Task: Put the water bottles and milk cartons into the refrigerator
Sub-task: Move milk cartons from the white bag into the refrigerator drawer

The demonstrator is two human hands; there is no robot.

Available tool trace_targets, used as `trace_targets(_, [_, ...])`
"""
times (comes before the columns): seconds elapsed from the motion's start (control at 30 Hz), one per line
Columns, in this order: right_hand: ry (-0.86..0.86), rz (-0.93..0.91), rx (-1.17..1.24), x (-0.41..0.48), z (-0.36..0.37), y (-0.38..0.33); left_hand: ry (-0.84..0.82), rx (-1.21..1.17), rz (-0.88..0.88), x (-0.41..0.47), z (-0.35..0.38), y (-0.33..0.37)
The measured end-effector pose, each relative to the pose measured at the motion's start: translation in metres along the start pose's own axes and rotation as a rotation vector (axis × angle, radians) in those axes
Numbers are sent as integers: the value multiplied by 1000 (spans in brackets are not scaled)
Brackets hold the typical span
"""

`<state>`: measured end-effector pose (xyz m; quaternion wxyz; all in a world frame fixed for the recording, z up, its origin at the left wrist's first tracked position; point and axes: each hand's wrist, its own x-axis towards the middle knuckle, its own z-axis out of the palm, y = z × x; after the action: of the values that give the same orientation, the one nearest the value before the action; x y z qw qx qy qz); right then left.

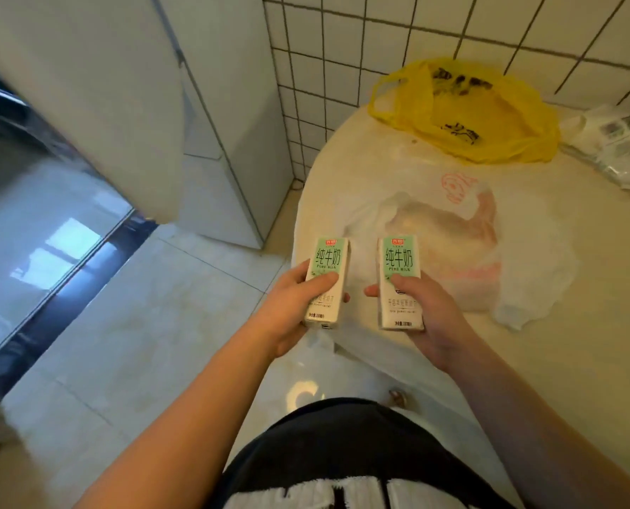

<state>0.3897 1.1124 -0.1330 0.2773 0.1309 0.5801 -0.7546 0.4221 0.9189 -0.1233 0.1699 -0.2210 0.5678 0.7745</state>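
Note:
Two green-and-white milk cartons are held upright in front of me at the round table's near left edge. My left hand grips the left carton, thumb across its front. My right hand grips the right carton the same way. The white refrigerator stands at the upper left against the tiled wall, and its doors look closed. No water bottles show in this view.
The cream round table carries a white plastic bag, a yellow plastic bag and small white packets at the far right. A glass sliding door lies to the left across the tiled floor.

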Motion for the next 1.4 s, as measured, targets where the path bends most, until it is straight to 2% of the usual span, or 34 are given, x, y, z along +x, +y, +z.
trace_targets(0.27, [-214, 107, -100, -54, 172, 103, 296, -170, 5, -131, -162, -53])
trace_targets(0.43, [-421, 182, -193, -73, 273, 147, 504, -289, 87, -204, -246, -72])
trace_targets(0.57, [-548, 222, -282, -76, 340, 177, 591, -357, 160, -244, -296, -76])
trace_targets(0.83, [-771, 377, -295, -55, 454, 213, 815, -412, 217, -271, -386, -72])
trace_targets(0.97, [-864, 365, -332, -25, 517, 218, 931, -425, 223, -260, -440, -49])
trace_targets(1.1, [-957, 272, -443, 11, 589, 206, 1032, -358, 244, -243, -499, -7])
trace_targets(1.23, [-940, 159, -527, 49, 656, 190, 1077, -262, 285, -223, -555, 41])
trace_targets(1.4, [-707, -30, -631, 94, 717, 179, 1110, -249, 322, -190, -615, 89])
